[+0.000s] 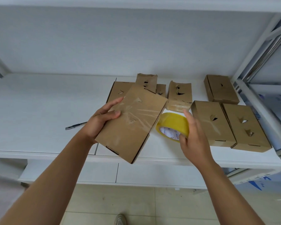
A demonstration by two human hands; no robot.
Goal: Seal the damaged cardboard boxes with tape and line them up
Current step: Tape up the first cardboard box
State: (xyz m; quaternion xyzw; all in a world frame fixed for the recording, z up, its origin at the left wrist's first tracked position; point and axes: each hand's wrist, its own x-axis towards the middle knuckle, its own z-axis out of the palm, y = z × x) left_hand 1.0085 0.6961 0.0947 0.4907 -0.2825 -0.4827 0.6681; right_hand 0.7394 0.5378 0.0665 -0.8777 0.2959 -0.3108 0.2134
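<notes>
My left hand grips a flat brown cardboard box by its left edge, tilted above the front of the white shelf. Clear tape covers the cuts on its top face. My right hand holds a yellow roll of tape just right of that box. Two boxes with open triangular cuts lie side by side on the right. Another box sits behind them. Several more torn boxes are clustered at the back centre.
A utility knife lies on the shelf left of my left hand. A grey metal rack upright bounds the shelf on the right. A lower white shelf and a tiled floor show below.
</notes>
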